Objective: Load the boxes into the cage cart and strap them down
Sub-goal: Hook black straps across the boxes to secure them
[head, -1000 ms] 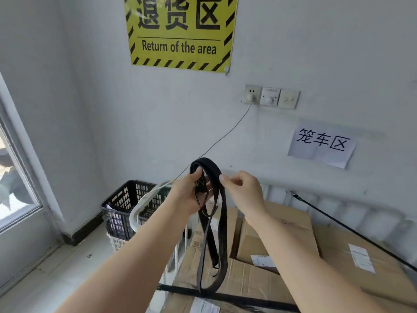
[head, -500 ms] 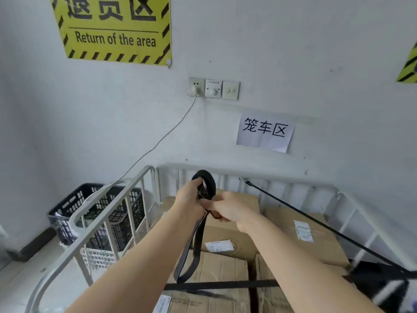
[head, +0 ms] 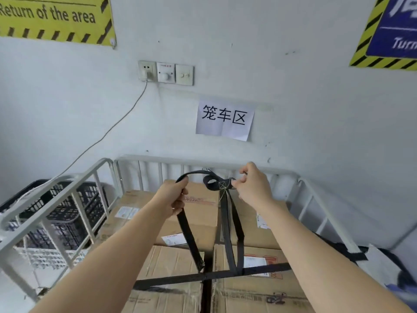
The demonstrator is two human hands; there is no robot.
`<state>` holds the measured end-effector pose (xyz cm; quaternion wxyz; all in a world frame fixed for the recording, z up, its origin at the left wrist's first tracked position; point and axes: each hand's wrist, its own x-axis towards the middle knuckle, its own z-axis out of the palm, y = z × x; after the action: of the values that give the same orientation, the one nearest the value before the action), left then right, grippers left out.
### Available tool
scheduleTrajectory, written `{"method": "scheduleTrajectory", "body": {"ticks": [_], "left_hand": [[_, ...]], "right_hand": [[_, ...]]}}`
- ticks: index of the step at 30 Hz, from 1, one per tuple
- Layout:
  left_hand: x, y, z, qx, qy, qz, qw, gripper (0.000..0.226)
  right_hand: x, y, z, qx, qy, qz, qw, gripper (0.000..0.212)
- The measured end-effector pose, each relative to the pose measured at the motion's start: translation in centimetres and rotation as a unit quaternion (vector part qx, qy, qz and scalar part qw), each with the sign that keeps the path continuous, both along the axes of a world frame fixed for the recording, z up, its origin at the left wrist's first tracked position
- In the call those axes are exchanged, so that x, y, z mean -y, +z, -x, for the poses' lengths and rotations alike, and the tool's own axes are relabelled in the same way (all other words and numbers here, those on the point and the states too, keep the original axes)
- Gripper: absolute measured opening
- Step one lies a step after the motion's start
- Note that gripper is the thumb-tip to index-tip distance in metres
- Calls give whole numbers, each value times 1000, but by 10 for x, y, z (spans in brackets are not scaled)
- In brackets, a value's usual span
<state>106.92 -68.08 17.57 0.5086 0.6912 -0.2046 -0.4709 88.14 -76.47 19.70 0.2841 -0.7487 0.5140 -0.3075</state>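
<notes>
While both arms reach forward over the cage cart (head: pixel 198 163), the left hand (head: pixel 172 198) has its fingers curled closed around a black strap (head: pixel 188 233). From this fist one part of the strap hangs down, and its end is just above the boxes (head: pixel 140 213). The other part rises from the fist and bends in an arc toward the right hand (head: pixel 252 188). The right hand pinches the strap between thumb and forefinger, just beside a small sewn loop (head: pixel 211 181), and its other fingers are loosely curled. Below this pinch two lengths of the strap hang down close together and meet a second strap (head: pixel 176 281), which lies flat across the tops of the front boxes from left to right.

The boxes are brown cardboard with white labels and stand inside the cart, close to each other. The back ones are higher than the front ones. The cart has grey metal rails on the left, back and right sides, and it stands against a white wall.

Outside the left rail there is a black basket (head: pixel 65 222). On the wall are a yellow sign (head: pixel 56 19), a blue sign (head: pixel 394 30), a white paper notice (head: pixel 224 119) and a socket (head: pixel 147 70) from which a thin cable (head: pixel 108 132) runs down to the left.
</notes>
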Motion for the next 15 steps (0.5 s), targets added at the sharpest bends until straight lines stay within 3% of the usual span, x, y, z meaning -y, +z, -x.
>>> {"method": "scheduleTrajectory", "body": {"ticks": [5,9,11,15], "left_hand": [[48,-5,11,-30,25,15,999,43],[92,-7,34,-20,-8,84,996,19],[112,-11,44,14,-43,111,993,21],[138,-21,57,-7,-192,144,971,27]], "right_hand": [[41,6,19,-9,10,43,999,22],[68,10,19,110,55,-74,990,14],[81,16,21,142,79,-111,980,7],[108,17,26,198,80,-129,968,9]]}}
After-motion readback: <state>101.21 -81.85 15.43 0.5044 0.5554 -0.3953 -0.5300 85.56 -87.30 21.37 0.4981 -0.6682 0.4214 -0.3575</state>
